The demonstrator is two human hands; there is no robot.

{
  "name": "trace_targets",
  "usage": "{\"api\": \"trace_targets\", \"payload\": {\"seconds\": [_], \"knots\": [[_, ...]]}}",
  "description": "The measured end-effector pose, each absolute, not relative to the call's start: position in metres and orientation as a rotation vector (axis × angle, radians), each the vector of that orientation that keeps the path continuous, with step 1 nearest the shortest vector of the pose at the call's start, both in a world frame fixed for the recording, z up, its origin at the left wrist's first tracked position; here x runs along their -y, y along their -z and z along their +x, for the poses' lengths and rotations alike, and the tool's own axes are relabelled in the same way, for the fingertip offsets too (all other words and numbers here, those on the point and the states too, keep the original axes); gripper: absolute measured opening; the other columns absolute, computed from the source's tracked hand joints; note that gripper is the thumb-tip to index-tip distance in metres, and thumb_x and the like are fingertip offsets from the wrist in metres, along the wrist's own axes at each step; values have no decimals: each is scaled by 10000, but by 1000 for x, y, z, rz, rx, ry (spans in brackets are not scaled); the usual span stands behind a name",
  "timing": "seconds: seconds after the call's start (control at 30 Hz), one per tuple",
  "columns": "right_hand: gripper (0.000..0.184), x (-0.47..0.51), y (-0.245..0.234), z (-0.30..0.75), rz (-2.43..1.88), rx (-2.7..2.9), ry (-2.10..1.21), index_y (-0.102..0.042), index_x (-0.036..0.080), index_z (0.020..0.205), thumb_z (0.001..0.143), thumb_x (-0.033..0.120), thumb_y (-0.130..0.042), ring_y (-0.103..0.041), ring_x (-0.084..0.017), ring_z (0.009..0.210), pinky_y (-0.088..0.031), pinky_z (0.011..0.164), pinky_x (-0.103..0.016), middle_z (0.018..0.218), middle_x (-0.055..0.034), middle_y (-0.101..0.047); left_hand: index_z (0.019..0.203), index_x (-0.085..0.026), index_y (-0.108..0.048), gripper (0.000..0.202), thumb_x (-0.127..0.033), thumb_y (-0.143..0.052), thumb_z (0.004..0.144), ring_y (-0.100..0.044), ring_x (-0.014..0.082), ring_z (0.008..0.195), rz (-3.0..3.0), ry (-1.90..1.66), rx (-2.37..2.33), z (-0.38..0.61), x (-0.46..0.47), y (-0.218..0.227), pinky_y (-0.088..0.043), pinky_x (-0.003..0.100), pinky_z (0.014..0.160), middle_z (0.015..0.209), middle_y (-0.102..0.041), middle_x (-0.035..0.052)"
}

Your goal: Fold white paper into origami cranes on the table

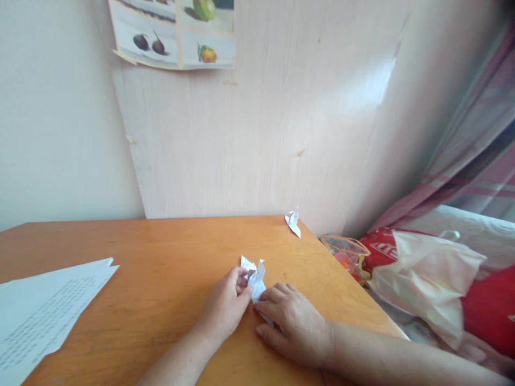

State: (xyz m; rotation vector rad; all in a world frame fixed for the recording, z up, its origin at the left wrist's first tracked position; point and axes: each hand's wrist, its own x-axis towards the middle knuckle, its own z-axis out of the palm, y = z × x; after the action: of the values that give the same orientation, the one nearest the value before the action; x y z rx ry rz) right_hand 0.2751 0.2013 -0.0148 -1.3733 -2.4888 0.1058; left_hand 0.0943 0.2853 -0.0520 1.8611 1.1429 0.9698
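A small folded piece of printed white paper (256, 279) lies on the orange wooden table (169, 268), its two points sticking up. My left hand (225, 308) pinches its left side with curled fingers. My right hand (292, 321) lies flat over its lower right part and presses it onto the table. A second small folded paper shape (293, 222) sits at the table's far right corner, apart from both hands.
Printed white sheets (44, 311) lie at the table's left edge. A pale wooden panel (257, 134) with a fruit poster (177, 32) stands behind. Right of the table are a translucent plastic bag (426, 279), red packaging (486, 311), an orange-rimmed container (346, 249) and a striped curtain (478, 145).
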Motion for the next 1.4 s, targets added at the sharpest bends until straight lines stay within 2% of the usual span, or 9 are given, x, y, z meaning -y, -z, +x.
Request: {"api": "trace_targets", "payload": {"seconds": [0.1,0.2,0.37,0.43,0.7,1.17,1.4], "knots": [[227,-221,16,284,-1467,2456,-27,-655,220,1013,955,399,-527,-568,-227,984,-383,876,-352,1042,-49,-675,1188,-177,-571,379,-308,-590,832,-654,197,812,1866,-1006,-1229,93,-285,52,-516,352,814,1094,-691,101],[252,-247,18,294,-1554,2425,54,-658,227,1068,983,380,-477,-564,-234,1034,-365,892,-357,1093,-61,-678,1151,-181,-595,350,-334,-593,837,-652,213,857,1912,-986,-1246,92,-286,54,-505,373,845,1076,-686,104],[369,-297,17,313,-1852,2364,91,-667,226,1073,1004,476,-403,-557,-261,1103,-357,905,-379,1176,-78,-675,1091,-193,-613,283,-358,-581,863,-651,211,882,1942,-927,-1214,90,-286,55,-499,350,846,1045,-689,84],[419,-315,17,323,-1924,2318,93,-672,210,1073,1020,467,-346,-558,-278,1118,-360,903,-395,1190,-104,-673,1070,-193,-617,262,-359,-571,873,-649,206,881,1948,-908,-1207,90,-286,54,-496,337,843,1027,-691,75],[488,-370,18,360,-2075,2209,35,-685,170,1114,1008,485,-328,-556,-334,1161,-327,991,-457,1244,-169,-657,1011,-191,-625,225,-353,-555,872,-634,207,829,1986,-851,-1249,92,-280,45,-480,323,805,920,-683,53],[462,-384,23,381,-2118,2090,33,-665,190,1152,1011,475,-330,-537,-346,1213,-331,1009,-483,1290,-165,-640,968,-204,-626,188,-351,-542,886,-627,202,804,1995,-833,-1265,91,-280,47,-468,301,770,898,-680,41],[475,-385,27,385,-2114,2057,81,-654,191,1161,998,517,-349,-428,-357,1322,-288,1033,-528,1327,-178,-610,979,-201,-635,206,-362,-540,892,-629,206,810,2002,-826,-1265,92,-281,47,-469,312,783,906,-683,49]]}}
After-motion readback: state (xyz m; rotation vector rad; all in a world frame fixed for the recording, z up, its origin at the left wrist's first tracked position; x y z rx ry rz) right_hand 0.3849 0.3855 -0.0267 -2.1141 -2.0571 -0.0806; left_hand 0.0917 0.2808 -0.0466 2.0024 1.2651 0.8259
